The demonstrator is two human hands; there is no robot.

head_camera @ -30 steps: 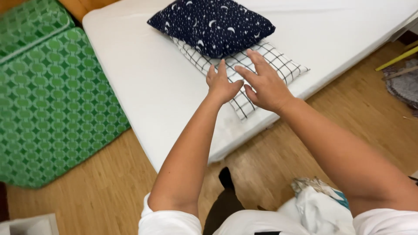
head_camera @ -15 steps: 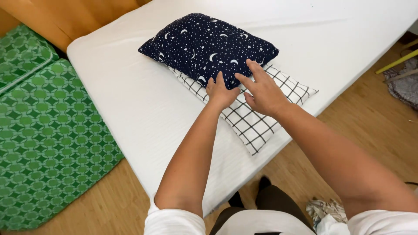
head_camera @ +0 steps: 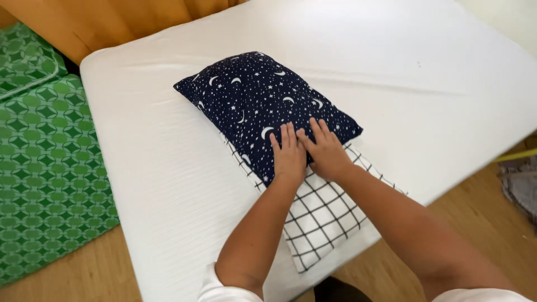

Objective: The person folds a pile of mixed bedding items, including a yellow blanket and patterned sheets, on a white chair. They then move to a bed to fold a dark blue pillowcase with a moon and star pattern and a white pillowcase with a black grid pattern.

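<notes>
A dark blue pillow (head_camera: pixel 257 100) with white stars and moons lies on the white mattress (head_camera: pixel 168 168), overlapping a white pillow (head_camera: pixel 324 218) with a black grid pattern. My left hand (head_camera: pixel 289 154) rests flat, fingers together, on the blue pillow's near edge. Right beside it, my right hand (head_camera: pixel 326 152) lies flat with fingers spread on the same edge, where the two pillows overlap. Neither hand grips anything. Part of the grid pillow is hidden under the blue one and under my forearms.
A green patterned folded mat (head_camera: pixel 45 168) lies on the wooden floor (head_camera: pixel 475 218) left of the mattress. An orange surface (head_camera: pixel 128 22) stands behind the mattress's far corner. Grey cloth (head_camera: pixel 523 184) sits at the right edge.
My view has come closer to the mattress. Both hands have moved forward from above the grid pillow and now press flat on the blue pillow's near edge.
</notes>
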